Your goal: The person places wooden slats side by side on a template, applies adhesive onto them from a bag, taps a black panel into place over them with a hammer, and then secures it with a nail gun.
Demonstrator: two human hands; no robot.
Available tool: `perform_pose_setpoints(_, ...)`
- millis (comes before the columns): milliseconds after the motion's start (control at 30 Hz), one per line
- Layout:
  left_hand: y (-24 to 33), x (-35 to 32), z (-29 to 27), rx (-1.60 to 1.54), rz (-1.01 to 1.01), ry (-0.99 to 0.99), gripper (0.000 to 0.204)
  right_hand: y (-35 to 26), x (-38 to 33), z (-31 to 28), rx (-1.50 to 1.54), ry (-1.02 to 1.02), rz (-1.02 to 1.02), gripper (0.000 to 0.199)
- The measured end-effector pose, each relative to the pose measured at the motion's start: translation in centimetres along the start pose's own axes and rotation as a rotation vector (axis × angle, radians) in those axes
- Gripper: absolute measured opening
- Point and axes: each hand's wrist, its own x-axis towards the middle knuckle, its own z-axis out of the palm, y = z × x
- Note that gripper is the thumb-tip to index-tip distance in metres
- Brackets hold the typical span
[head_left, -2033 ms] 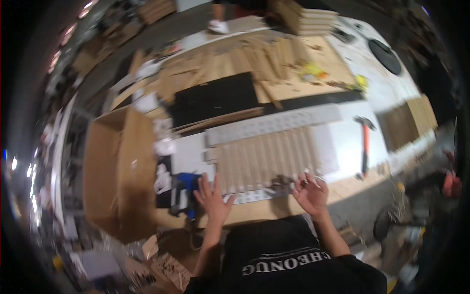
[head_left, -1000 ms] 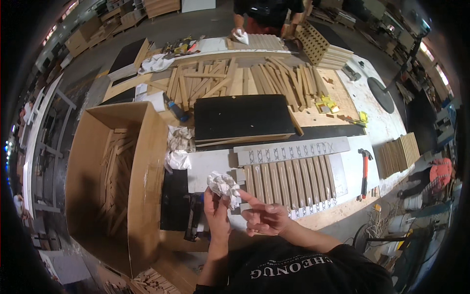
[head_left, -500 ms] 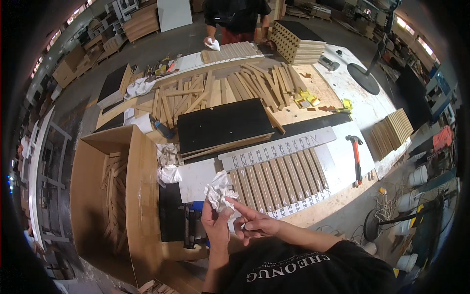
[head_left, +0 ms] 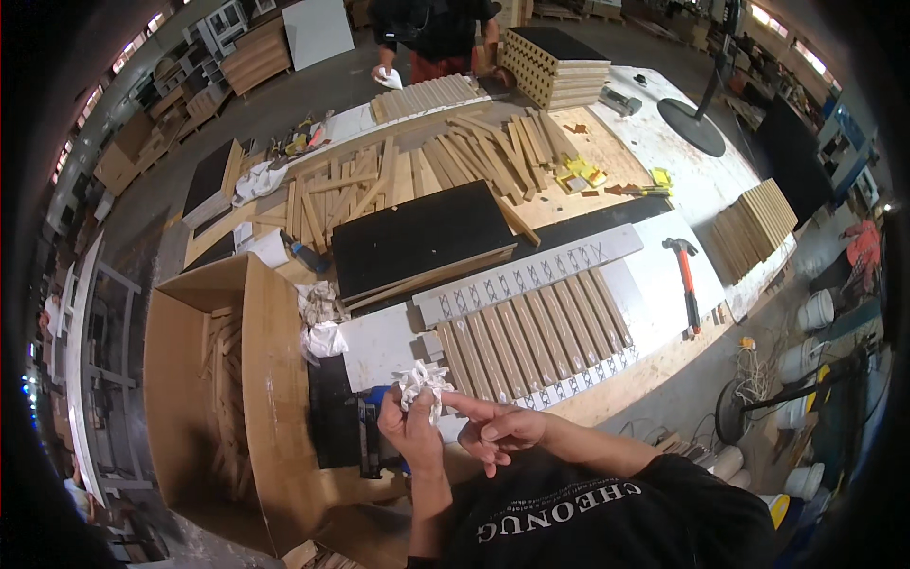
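Note:
A crumpled white paper wipe (head_left: 424,379) is bunched in my left hand (head_left: 413,438), with the thumb and fingers closed around it. My right hand (head_left: 507,429) is beside it, palm turned inward. Its index finger stretches to the wipe and touches it, while the other fingers are apart and loosely bent. Just beyond both hands lies a row of parallel wooden slats (head_left: 533,337) with thin white lines of what looks like glue on top. A pale marked strip (head_left: 531,275) runs along the slats' far ends; another marked edge shows at the near ends.
An open cardboard box (head_left: 270,379) with wood offcuts stands at left. By my left wrist is a blue-and-black tool (head_left: 372,431), partly hidden. A black panel stack (head_left: 422,237), loose wood strips (head_left: 464,156) and a hammer (head_left: 686,284) lie beyond. Across the table stands another person (head_left: 427,33).
The wipe is squeezed into a smaller bunch in my left hand. My right hand has moved slightly, its index finger still at the wipe. The whole view has shifted a little.

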Motion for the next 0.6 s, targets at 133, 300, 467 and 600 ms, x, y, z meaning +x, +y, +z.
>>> perform_pose_setpoints(133, -0.3, 0.4, 0.1, -0.008, -0.017, -0.024, 0.013, -0.2, -0.2, -0.3, -0.049, -0.003, 0.003, 0.076)
perform_pose_setpoints(300, -1.0, -0.4, 0.8, -0.045, -0.1, 0.22, 0.021, 1.5, -0.4, -0.6, 0.099, 0.079, 0.032, 0.079)
perform_pose_setpoints(467, -1.5, -1.4, 4.2, 0.201, -0.053, -0.037, 0.026, 4.3, -0.6, -0.6, -0.418, -0.113, 0.25, 0.061)
perform_pose_setpoints(600, -2.7, -1.7, 6.8, 0.302, -0.04, -0.214, 0.031, 1.1, -2.8, -5.6, -0.507, 0.459, -0.241, 0.05)
